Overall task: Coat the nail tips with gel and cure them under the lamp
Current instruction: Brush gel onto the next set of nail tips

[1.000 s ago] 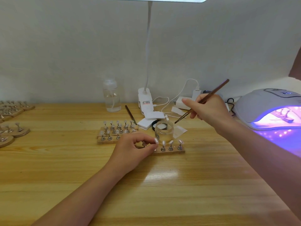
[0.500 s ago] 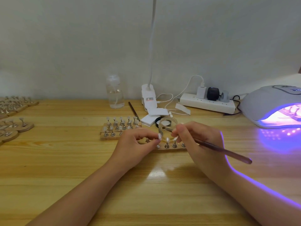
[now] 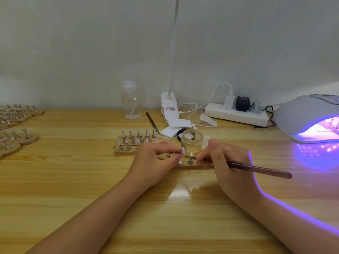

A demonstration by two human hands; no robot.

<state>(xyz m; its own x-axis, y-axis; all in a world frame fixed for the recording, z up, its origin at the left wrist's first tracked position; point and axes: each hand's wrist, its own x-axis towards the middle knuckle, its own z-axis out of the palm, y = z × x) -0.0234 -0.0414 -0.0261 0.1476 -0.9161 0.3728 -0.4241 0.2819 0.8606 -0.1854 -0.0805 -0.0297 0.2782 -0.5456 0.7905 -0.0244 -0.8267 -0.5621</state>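
Both hands had barely shifted from half a second before, while a second before the right hand [image 3: 227,162] had been raised over the jar with the brush pointing up toward the wall; now it lay low on the counter [image 3: 73,180]. Its fingers were curled round the brush [image 3: 256,169], whose brown handle ran out toward the right edge of the counter, and the bristle end was hidden behind the fingers near the pegs. The left hand [image 3: 154,160] pinched a nail tip [image 3: 182,150] on its metal stand between thumb and forefinger, just above the near wooden strip [image 3: 187,166], which lay under both hands at the middle of the counter. One more stand [image 3: 190,159] stood upright on that strip between the hands. The open glass jar [image 3: 191,143] stood touching or just behind the strip. A second holder full of nail tips [image 3: 135,140] sat just beyond the left hand. The curing lamp [image 3: 308,118] glowed violet at the right edge, with something inside that could not be made out. More holders [image 3: 16,136] lay along the left edge. Near the back edge stood a clear bottle [image 3: 130,103], a desk-lamp clip [image 3: 168,109] and a power strip [image 3: 236,114].
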